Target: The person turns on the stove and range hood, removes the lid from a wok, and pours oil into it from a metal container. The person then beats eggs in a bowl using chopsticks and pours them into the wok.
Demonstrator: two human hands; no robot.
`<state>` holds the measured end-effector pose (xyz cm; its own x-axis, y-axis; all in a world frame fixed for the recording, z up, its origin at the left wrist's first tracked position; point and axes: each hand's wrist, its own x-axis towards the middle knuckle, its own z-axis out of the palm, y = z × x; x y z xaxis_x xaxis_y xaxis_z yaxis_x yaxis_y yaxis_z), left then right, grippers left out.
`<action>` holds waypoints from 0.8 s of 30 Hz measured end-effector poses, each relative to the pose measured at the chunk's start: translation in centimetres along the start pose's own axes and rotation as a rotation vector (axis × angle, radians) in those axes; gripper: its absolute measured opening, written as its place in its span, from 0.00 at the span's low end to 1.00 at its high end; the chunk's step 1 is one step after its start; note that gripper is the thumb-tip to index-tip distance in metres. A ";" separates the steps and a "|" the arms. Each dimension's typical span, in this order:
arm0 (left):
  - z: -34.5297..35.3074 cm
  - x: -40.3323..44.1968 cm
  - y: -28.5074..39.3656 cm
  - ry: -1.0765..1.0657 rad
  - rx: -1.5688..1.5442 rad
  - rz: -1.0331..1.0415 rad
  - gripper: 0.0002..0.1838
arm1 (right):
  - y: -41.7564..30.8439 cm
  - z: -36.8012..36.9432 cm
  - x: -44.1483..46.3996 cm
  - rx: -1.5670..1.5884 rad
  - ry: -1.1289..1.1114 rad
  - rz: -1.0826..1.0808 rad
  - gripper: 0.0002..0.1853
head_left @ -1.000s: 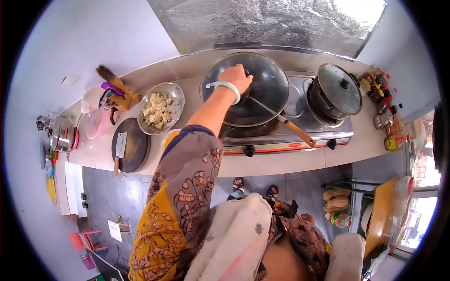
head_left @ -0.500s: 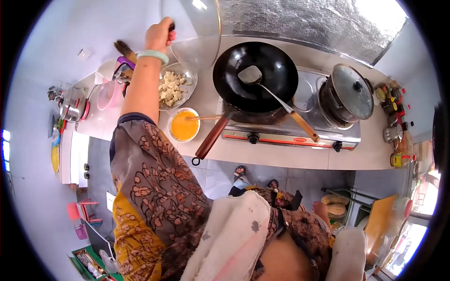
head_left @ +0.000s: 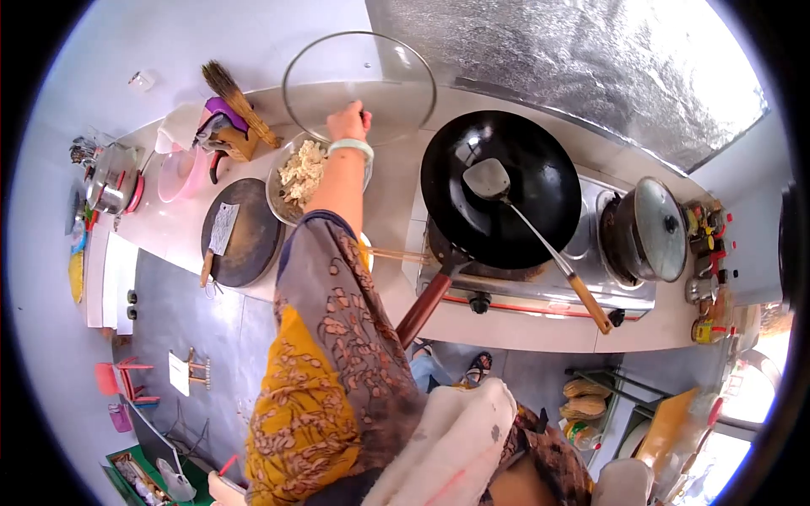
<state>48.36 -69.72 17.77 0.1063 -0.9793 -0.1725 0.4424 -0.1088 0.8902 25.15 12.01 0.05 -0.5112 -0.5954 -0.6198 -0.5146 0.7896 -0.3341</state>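
Note:
My left hand (head_left: 348, 123), with a pale bangle at the wrist, is closed on the knob of a clear glass lid (head_left: 359, 63). The lid is raised at the back of the counter, left of the black wok (head_left: 542, 156). Inside the uncovered wok on the stove rests a metal spatula (head_left: 487, 179), its wooden handle over the rim. Below my left hand, a metal bowl holds pale crumbled food (head_left: 301, 173). My sleeve mostly hides a bowl of yellow liquid (head_left: 367, 250) with chopsticks (head_left: 396, 254) across it. My right hand is out of view.
A lidded pot (head_left: 660, 228) stands on the right burner, with bottles and jars (head_left: 707, 287) beyond. Left on the counter are a round board (head_left: 251, 244) with a cleaver (head_left: 223, 228), a knife block (head_left: 236, 139), a brush (head_left: 240, 105) and a pink basin (head_left: 181, 173).
My left hand has lifted the lid off the wok and carried it left, uncovering the wok and spatula. Since the middle frame, the lid has tilted and the view has shifted.

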 end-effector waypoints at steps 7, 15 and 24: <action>3.4 1.3 -4.4 -0.059 -0.075 -0.035 0.13 | -3.1 -1.5 -0.7 0.015 -0.038 0.086 0.11; 3.8 2.1 -8.6 -0.077 0.040 -0.122 0.18 | -5.0 -2.6 -1.9 0.036 -0.041 0.149 0.11; 3.4 3.0 -11.1 -0.252 0.212 -0.136 0.10 | -3.8 -1.2 -5.1 0.064 -0.036 0.198 0.11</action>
<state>40.75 -72.05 8.80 -0.1761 -0.9619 -0.2093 0.2402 -0.2481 0.9385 28.86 11.81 5.34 -0.5722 -0.4233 -0.7024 -0.3612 0.8990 -0.2475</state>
